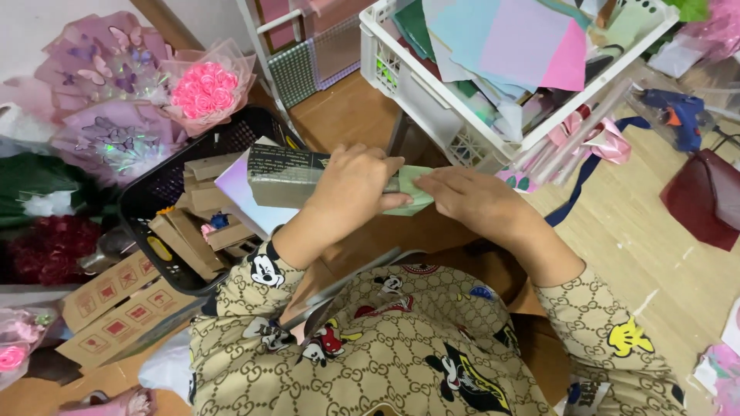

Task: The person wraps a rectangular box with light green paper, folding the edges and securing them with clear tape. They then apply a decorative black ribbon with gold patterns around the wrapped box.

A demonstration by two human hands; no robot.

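Observation:
My left hand (351, 189) is wrapped around a dark green-grey rectangular block (281, 176) held out over my lap. My right hand (470, 199) pinches a pale green sheet of paper (415, 192) against the block's right end. The paper folds around that end, partly hidden under both hands. My sleeves and top are beige with cartoon prints.
A white crate (432, 85) of coloured paper sheets stands ahead. A black basket (166, 192) with cardboard pieces sits left, by pink and purple bouquets (204, 85). A blue glue gun (678, 115) and dark red bag (705, 196) lie right. Cardboard boxes (116, 308) lie lower left.

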